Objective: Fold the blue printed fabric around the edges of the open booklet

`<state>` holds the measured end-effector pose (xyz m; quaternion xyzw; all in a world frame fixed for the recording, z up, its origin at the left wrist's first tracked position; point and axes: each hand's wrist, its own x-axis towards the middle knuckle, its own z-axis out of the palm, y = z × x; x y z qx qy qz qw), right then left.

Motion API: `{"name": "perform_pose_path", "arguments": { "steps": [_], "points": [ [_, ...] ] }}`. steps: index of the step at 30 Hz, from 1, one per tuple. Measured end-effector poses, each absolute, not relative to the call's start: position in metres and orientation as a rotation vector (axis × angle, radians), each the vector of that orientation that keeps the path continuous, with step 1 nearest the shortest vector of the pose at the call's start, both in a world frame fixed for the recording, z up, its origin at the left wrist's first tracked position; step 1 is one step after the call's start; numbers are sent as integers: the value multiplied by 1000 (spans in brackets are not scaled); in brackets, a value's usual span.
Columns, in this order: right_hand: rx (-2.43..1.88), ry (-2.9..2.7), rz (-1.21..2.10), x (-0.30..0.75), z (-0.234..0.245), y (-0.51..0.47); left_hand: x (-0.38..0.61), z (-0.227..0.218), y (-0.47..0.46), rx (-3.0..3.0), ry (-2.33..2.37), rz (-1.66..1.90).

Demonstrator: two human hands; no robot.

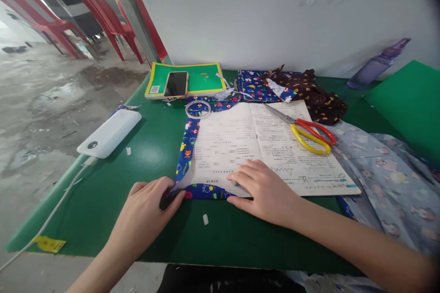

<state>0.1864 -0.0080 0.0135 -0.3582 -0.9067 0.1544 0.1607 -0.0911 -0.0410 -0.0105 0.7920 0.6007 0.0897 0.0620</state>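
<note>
An open book (223, 146) with printed pages lies on the green table. Blue wrapping paper with cartoon animals (184, 158) is folded over its left and lower left edges. At the book's lower left corner, my left hand (147, 206) pinches the wrapping paper between thumb and fingers. My right hand (263, 190) rests on the lower edge of the left page, fingers laid over the page and thumb at the folded strip. Scissors (309, 135) with one red and one yellow handle lie across the right page. A roll of clear tape (198, 109) sits at the upper left corner.
A white power bank (110, 133) with a cable is on the left. Behind the book are a phone (176, 84) on a green book (202, 78), a blue patterned book (254, 87) and brown cloth-like wrap (323, 96). A purple bottle (373, 68) and patterned sheet (385, 169) are right.
</note>
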Motion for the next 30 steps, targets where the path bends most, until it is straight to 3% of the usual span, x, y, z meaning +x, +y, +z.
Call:
{"name": "perform_pose_path", "arguments": {
  "steps": [15, 24, 30],
  "points": [
    [-952, -2516, 986, 184, 9, 23, -89, -8, -43, 2470, 1834, 295],
    [-1032, -2506, 884, 179, 9, 17, -86, -9, -45, 2562, 1917, 318],
    [-518, -2672, 465, 161, 9, -6, -87, -10, -44, 2456, 1885, 362]
  ]
}}
